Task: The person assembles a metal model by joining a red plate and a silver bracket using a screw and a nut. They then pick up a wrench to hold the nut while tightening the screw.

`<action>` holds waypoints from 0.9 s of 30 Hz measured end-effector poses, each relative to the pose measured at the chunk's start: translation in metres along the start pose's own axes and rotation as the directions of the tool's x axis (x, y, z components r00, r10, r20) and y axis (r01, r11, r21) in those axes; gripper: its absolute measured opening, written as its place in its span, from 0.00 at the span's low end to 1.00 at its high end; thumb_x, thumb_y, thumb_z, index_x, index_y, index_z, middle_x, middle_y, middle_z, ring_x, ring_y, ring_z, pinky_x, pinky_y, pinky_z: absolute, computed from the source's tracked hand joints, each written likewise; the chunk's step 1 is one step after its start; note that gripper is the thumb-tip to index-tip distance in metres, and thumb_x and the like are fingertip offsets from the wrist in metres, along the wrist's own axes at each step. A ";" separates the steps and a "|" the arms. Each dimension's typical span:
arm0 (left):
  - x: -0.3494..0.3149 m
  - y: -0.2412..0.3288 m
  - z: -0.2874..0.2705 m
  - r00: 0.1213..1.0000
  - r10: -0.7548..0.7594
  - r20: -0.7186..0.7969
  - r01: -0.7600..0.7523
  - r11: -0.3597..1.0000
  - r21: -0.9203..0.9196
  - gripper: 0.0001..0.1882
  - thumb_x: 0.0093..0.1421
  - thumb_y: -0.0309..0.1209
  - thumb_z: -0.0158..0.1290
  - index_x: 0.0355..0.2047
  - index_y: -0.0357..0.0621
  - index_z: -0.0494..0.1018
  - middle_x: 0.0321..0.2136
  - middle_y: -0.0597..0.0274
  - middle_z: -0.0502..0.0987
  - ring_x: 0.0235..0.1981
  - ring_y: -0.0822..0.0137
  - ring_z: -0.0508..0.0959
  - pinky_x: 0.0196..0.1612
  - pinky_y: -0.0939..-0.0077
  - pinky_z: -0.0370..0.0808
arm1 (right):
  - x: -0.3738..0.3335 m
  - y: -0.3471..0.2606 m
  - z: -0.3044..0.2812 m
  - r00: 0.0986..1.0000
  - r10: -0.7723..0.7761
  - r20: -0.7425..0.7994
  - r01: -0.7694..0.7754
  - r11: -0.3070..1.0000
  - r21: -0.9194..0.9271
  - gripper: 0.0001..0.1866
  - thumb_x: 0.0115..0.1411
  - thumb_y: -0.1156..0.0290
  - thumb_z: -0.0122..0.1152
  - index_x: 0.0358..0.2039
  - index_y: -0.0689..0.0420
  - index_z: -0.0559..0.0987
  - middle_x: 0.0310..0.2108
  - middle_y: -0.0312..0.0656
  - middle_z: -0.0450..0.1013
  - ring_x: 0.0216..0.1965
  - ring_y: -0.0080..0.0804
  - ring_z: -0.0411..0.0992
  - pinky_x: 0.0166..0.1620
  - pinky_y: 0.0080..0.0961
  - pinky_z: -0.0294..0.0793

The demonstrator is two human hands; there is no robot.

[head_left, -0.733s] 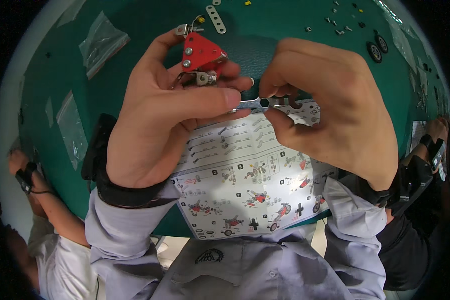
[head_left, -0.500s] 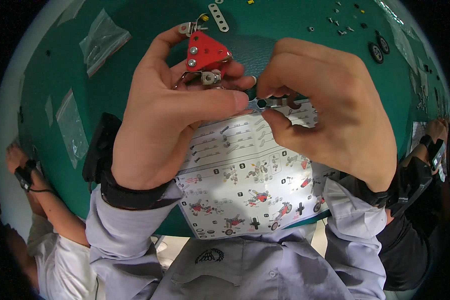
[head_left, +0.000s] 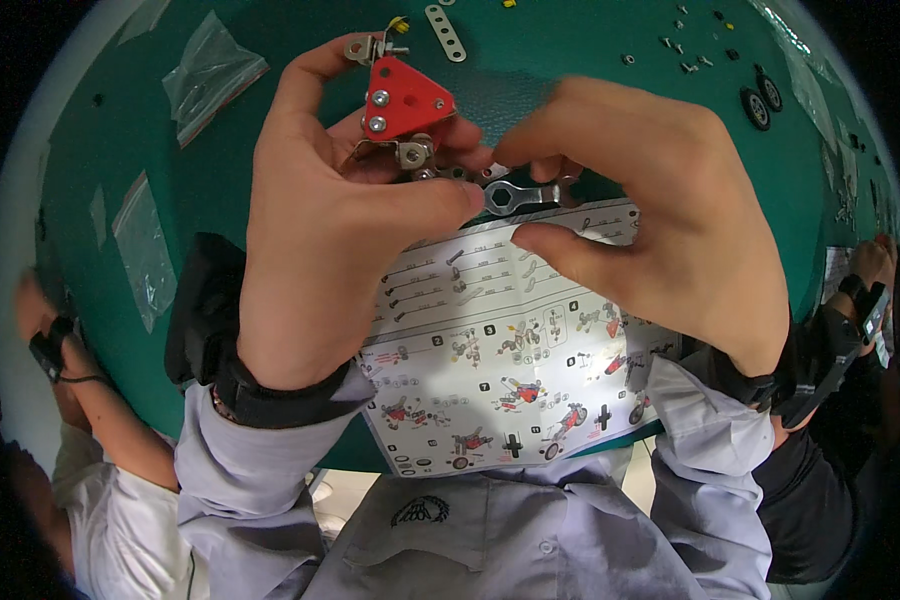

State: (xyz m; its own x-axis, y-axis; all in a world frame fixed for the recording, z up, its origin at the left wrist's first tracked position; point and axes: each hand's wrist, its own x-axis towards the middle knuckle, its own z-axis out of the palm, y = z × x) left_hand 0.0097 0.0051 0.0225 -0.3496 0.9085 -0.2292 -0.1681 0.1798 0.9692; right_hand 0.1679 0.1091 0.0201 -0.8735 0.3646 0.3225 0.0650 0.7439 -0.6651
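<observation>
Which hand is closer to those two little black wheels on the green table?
Right. The right hand is below-left of the black wheels in the picture; the left hand, holding the red part, is much farther left.

The instruction sheet lies on the table at the middle of its near edge. Above the sheet's far left corner is the left hand, with the assembly in its fingers; above the far right corner is the right hand. Just past the sheet's far edge, the wrench sits between the left thumb and the right fingers. Behind the assembly, farther from the near edge, lies the strip. Toward the right edge are loose screws, then a pair of wheels. Toward the left edge lie two bags, one farther back, one nearer.
</observation>
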 end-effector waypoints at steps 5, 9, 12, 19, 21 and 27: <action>0.000 0.003 0.000 1.000 -0.004 0.001 0.004 0.999 -0.042 0.37 0.40 0.11 0.55 0.53 0.34 0.57 0.35 0.53 0.74 0.38 0.59 0.77 0.45 0.71 0.73 | -0.004 0.004 -0.004 0.998 0.033 0.044 -0.036 0.997 0.064 0.15 0.41 0.78 0.67 0.33 0.63 0.76 0.28 0.42 0.73 0.28 0.31 0.72 0.30 0.23 0.70; 0.000 0.001 -0.001 1.000 -0.007 -0.010 0.007 0.998 -0.059 0.36 0.40 0.12 0.56 0.52 0.35 0.58 0.36 0.52 0.74 0.39 0.59 0.77 0.45 0.70 0.73 | 0.000 0.007 -0.009 0.862 0.420 0.284 -0.507 0.735 0.450 0.13 0.49 0.72 0.65 0.35 0.65 0.77 0.27 0.40 0.75 0.27 0.23 0.73 0.27 0.16 0.70; -0.001 0.003 -0.001 1.000 -0.013 -0.013 0.012 0.998 -0.069 0.36 0.40 0.12 0.56 0.52 0.34 0.57 0.36 0.52 0.73 0.39 0.58 0.77 0.46 0.69 0.73 | 0.001 0.009 -0.008 0.836 0.445 0.320 -0.541 0.576 0.613 0.12 0.52 0.71 0.63 0.35 0.65 0.77 0.23 0.41 0.75 0.22 0.21 0.73 0.24 0.13 0.70; -0.003 0.004 -0.001 1.000 0.008 -0.011 -0.008 0.997 -0.077 0.38 0.41 0.12 0.55 0.54 0.33 0.54 0.36 0.52 0.73 0.40 0.58 0.77 0.47 0.69 0.72 | 0.003 0.007 -0.005 0.816 0.439 0.375 -0.570 0.505 0.648 0.10 0.51 0.73 0.64 0.32 0.65 0.78 0.21 0.42 0.75 0.20 0.23 0.73 0.22 0.15 0.71; -0.001 0.001 -0.001 1.000 0.006 -0.007 -0.007 0.997 -0.080 0.39 0.41 0.12 0.55 0.54 0.33 0.53 0.36 0.51 0.73 0.40 0.58 0.77 0.47 0.69 0.72 | 0.003 0.009 -0.003 0.816 0.437 0.378 -0.572 0.515 0.639 0.09 0.51 0.73 0.64 0.31 0.65 0.78 0.21 0.42 0.75 0.20 0.23 0.73 0.22 0.15 0.71; 0.000 0.001 0.001 1.000 -0.007 -0.014 0.005 0.997 -0.078 0.40 0.41 0.12 0.56 0.55 0.32 0.51 0.37 0.50 0.73 0.40 0.58 0.77 0.47 0.69 0.72 | 0.006 0.007 -0.002 0.789 0.457 0.410 -0.606 0.471 0.641 0.09 0.51 0.74 0.64 0.31 0.66 0.78 0.20 0.42 0.75 0.20 0.24 0.74 0.21 0.15 0.73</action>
State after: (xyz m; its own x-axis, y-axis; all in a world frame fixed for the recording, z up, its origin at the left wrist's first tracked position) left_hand 0.0101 0.0053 0.0240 -0.3617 0.9017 -0.2368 -0.2414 0.1548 0.9580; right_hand 0.1642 0.1175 0.0190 -0.8577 0.3981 -0.3255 0.2504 -0.2295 -0.9405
